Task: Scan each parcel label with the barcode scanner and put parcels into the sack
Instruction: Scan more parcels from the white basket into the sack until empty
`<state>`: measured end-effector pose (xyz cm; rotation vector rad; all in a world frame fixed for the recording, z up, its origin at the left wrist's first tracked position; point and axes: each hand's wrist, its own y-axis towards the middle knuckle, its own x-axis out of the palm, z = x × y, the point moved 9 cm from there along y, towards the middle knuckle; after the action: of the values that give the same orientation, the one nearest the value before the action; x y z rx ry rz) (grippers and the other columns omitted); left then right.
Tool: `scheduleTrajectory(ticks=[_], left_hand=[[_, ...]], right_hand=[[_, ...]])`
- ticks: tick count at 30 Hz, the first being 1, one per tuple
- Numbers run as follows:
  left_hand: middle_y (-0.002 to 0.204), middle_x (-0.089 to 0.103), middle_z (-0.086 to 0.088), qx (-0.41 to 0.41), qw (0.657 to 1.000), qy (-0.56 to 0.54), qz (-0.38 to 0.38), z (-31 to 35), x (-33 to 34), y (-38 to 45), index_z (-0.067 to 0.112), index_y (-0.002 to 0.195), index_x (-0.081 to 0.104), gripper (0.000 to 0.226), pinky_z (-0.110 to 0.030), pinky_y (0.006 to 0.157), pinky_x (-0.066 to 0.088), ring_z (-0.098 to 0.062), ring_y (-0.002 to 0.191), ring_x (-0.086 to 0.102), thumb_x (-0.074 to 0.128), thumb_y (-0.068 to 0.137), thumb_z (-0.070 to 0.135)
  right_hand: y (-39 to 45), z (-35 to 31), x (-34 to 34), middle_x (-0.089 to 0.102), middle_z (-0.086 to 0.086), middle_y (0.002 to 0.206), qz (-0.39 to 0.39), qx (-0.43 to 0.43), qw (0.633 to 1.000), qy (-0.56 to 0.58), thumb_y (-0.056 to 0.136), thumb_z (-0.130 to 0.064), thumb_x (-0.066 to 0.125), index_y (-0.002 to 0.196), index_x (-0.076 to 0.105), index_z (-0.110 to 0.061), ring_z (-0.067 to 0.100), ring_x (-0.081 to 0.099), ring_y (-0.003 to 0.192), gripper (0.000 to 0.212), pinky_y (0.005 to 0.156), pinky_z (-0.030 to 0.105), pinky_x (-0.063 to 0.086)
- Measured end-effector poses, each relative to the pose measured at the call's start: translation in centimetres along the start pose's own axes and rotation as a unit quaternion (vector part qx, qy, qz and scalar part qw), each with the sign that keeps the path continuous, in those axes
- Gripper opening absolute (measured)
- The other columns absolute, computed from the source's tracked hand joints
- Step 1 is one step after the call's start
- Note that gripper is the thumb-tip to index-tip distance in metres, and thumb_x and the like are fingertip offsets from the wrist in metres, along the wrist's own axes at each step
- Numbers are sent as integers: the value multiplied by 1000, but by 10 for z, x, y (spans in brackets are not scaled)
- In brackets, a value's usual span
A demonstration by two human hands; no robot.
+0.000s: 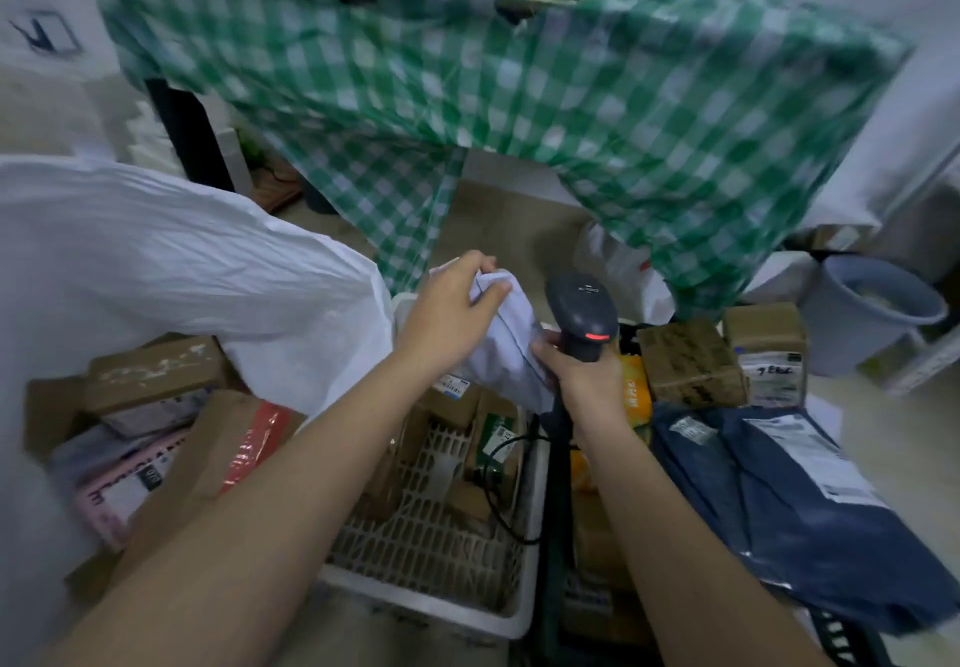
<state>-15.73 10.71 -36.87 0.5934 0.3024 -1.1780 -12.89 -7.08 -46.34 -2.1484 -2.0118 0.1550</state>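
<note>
My left hand (449, 310) grips the top of a soft white bag parcel (506, 341) and holds it up above a white plastic basket (431, 599). Just right of it, my right hand (582, 370) grips the handle of a dark grey barcode scanner (582, 313) with a red light on its face. The scanner sits against the parcel's right side. The parcel's label is not visible. A big white sack (156, 271) bulges at the left, beside the basket.
The basket holds several small cardboard parcels. More boxes and a pink mailer (130, 484) lie at the left. Brown boxes (691, 360) and a dark blue mailer (779, 505) lie at the right. A green checked tablecloth (519, 110) hangs ahead; a grey bucket (872, 318) stands far right.
</note>
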Motion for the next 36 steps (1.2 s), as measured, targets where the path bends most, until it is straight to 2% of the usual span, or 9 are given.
scheduleTrajectory(ticks=[3,6,10,15,19,21,28,32,36], left_hand=[[122,61,4,7,999,-49,1,36,-23,-27,9,96,59,16,-28,91,41,-10,111,54,59,94,26],[95,63,12,-16,997,-76,27,49,-54,-57,11,85,60,26,-24,79,42,-4,93,58,61,91,37],[105,61,-1,-31,986,115,113,35,-118,-77,20,90,63,34,-35,89,39,-21,104,53,53,90,53],[136,49,-7,-272,945,1,-179,-19,-91,-122,12,137,44,78,-38,86,49,-28,116,55,40,86,72],[114,64,-5,-353,885,-81,-293,-41,-59,-173,19,110,61,63,-40,88,52,-22,104,62,45,82,73],[114,68,-6,-377,854,-186,-306,-47,-46,-185,18,118,62,60,-40,91,49,-23,103,63,51,84,66],[102,73,-8,-363,833,-354,-221,-41,-48,-188,10,114,63,30,-31,76,56,-20,86,70,57,94,31],[115,68,-9,-302,886,-342,-88,-51,-78,-168,9,132,47,61,-43,86,55,-26,100,68,77,80,23],[124,58,-4,-232,909,-347,-2,-49,-101,-160,19,138,34,72,-42,91,51,-23,109,61,75,80,11]], right_hand=[[-36,-37,-11,68,9,80,7,-49,999,9,79,4,72,83,66,-4,18,62,73,10,65,28,50],[-66,-63,-18,64,3,74,27,-98,995,-4,78,6,71,76,63,-11,16,58,71,19,66,29,47],[-96,-75,-17,60,4,67,5,-157,986,-48,79,6,70,71,61,-5,12,51,67,15,58,23,43],[-130,-74,-8,61,10,71,-33,-196,978,-65,80,4,70,79,63,7,11,51,66,7,54,16,40],[-152,-74,7,63,7,71,-68,-210,974,-44,80,4,70,76,65,-1,10,55,67,8,59,24,45],[-160,-76,14,65,4,69,-87,-223,970,-41,80,7,69,74,65,-9,8,58,68,18,61,23,47],[-165,-71,23,67,-4,67,-106,-190,975,-33,81,6,69,74,67,-13,6,61,64,20,62,25,49],[-157,-66,21,51,24,65,-103,-168,978,-62,82,-1,70,81,60,9,18,50,69,15,65,32,40],[-157,-58,25,67,1,78,-118,-106,987,10,84,-3,72,84,67,-11,20,65,82,9,77,36,56]])
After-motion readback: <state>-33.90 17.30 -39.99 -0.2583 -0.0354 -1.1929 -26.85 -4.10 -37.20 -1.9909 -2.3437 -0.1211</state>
